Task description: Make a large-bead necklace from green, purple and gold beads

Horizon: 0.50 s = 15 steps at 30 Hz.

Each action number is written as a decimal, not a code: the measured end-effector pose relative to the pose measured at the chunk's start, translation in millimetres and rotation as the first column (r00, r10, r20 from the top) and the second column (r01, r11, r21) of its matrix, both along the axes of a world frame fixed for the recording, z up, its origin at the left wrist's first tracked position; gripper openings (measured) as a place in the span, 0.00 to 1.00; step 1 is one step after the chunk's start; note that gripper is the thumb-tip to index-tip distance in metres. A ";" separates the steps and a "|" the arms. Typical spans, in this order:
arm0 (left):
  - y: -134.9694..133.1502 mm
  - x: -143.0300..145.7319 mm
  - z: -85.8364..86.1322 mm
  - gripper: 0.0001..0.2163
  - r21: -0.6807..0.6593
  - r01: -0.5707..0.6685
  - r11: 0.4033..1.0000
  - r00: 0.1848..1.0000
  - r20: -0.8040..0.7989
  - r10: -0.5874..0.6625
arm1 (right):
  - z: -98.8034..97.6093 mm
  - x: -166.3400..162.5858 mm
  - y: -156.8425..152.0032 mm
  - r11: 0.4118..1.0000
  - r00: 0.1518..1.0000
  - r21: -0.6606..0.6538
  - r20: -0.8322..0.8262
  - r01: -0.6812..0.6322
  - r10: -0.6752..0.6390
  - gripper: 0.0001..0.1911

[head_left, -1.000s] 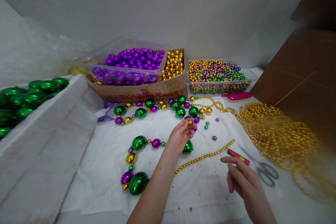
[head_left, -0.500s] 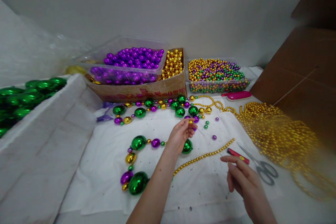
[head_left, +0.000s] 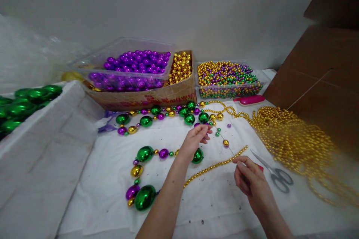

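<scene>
My left hand [head_left: 194,141] is closed in a pinch over the white cloth [head_left: 109,183], beside a small purple bead and at the far end of a thin wire [head_left: 230,150]. My right hand [head_left: 250,181] pinches the near end of that wire. A gold bead [head_left: 226,142] sits on the wire between the two hands. Under my left wrist lies a half-strung strand of big green, purple and gold beads [head_left: 145,154]. A short string of small gold beads [head_left: 213,166] lies between my hands.
A longer mixed strand [head_left: 168,113] lies in front of a cardboard box [head_left: 146,99] with gold beads and a clear tub of purple beads [head_left: 134,63]. A tub of small mixed beads [head_left: 227,74], a pink tool [head_left: 249,100], scissors [head_left: 277,175] and heaped gold strings [head_left: 291,138] are right; green baubles [head_left: 25,101] left.
A gold bead has left my left fingers and now sits partway down the wire. My right hand has moved slightly up and left. The view has shifted a little.
</scene>
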<state>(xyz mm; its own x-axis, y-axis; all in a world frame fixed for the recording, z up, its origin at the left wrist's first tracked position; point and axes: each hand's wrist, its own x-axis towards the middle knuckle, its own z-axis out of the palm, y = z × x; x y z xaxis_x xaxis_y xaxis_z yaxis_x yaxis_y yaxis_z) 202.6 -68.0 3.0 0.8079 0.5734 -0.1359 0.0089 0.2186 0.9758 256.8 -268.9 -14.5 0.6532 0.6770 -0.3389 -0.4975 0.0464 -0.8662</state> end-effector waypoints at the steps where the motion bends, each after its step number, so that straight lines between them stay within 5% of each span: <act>1: 4.5 1.2 -2.2 0.13 0.080 -0.046 0.996 0.998 -0.040 0.049 | -2.2 2.0 -3.7 1.000 1.000 -0.006 -0.004 0.009 -0.009 0.13; 6: 23.7 14.8 -15.0 0.06 0.512 -0.073 0.856 0.965 -0.182 0.191 | -17.2 6.5 -20.6 0.999 0.998 -0.036 -0.039 0.037 -0.038 0.14; 15: 36.2 49.2 -6.7 0.08 0.748 0.033 0.663 0.930 -0.266 0.253 | -18.8 11.7 -25.5 0.994 0.993 -0.030 -0.046 0.104 -0.106 0.14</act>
<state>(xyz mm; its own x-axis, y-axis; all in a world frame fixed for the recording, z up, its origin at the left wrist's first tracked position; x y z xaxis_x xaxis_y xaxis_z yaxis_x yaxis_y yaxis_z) 251.8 -31.8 -3.7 0.7208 0.6805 0.1316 0.3720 -0.5401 0.7549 268.6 -294.4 -33.3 0.7028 0.5958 -0.3886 -0.5319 0.0774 -0.8433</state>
